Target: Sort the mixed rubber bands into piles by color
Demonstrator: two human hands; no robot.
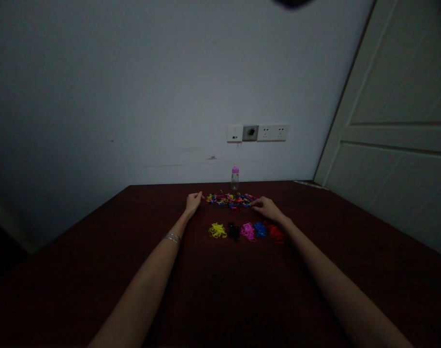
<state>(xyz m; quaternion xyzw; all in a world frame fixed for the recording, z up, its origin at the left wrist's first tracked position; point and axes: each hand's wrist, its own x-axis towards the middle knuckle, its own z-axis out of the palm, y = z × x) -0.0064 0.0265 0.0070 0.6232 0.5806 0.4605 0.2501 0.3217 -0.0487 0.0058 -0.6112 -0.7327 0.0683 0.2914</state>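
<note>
A long pile of mixed-colour small bands (pixel 229 200) lies across the far part of the dark table. At its left end my left hand (pixel 194 202) rests, fingers curled together, with nothing I can make out in them. My right hand (pixel 267 208) is at the pile's right end, its fingertips pinched at the edge of the bands; what they hold is too small to name. Nearer to me sit separate heaps in a row: yellow (pixel 218 230), black (pixel 234 231), pink (pixel 248 231), blue (pixel 260 230) and red (pixel 276 233), the red one beside my right wrist.
A clear bottle with a pink cap (pixel 235 178) stands behind the mixed pile. Sockets and switches (pixel 257 133) are on the wall behind the table (pixel 213 290). A pale panelled door (pixel 394 121) is at the right.
</note>
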